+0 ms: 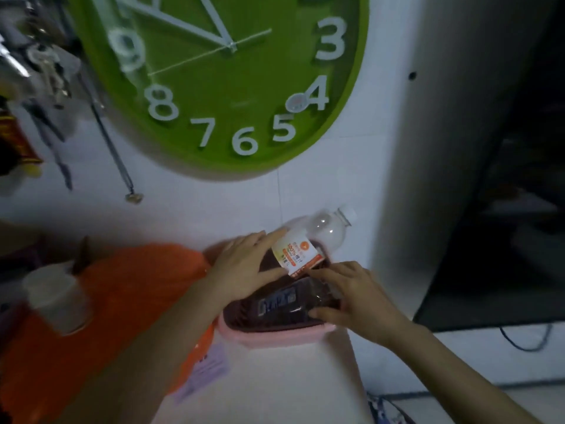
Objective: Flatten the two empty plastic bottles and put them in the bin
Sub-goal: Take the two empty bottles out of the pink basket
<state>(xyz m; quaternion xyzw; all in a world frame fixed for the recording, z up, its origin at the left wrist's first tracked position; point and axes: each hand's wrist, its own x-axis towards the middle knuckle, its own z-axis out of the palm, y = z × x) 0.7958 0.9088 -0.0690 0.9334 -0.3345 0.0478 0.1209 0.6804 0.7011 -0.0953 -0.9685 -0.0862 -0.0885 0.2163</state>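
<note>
1. Forearms enter from the bottom edge of the frame, both bare, reaching up toward the middle of the picture.
2. At centre sits a pink bin [276, 337] with a dark inside, on a pale tabletop [275, 381] just below the wall.
3. One clear bottle with an orange-and-white label [301, 250] leans tilted over the bin's upper rim, its white cap pointing to the upper right and its lower end down inside the bin.
4. A second bottle with a blue label [282, 301] lies on its side inside the bin, lower in the frame (how far either is flattened cannot be told in this dim light).
5. Left hand [244, 267] lies spread over the bin's left rim, fingers stretched toward the orange label and the thumb tip touching its lower edge; it is open, not clasping.
6. Right hand [354, 296] rests at the bin's right side, fingers half curled against the blue-label bottle; whether it truly grips it cannot be told.
7. An orange bag [128, 301] fills the lower left, with a blurred pale cup [56, 298] in front of it.
8. A big green clock [232, 81] hangs on the white tiled wall across the upper middle.
9. A dark screen [501, 228] stands at the right edge.
</note>
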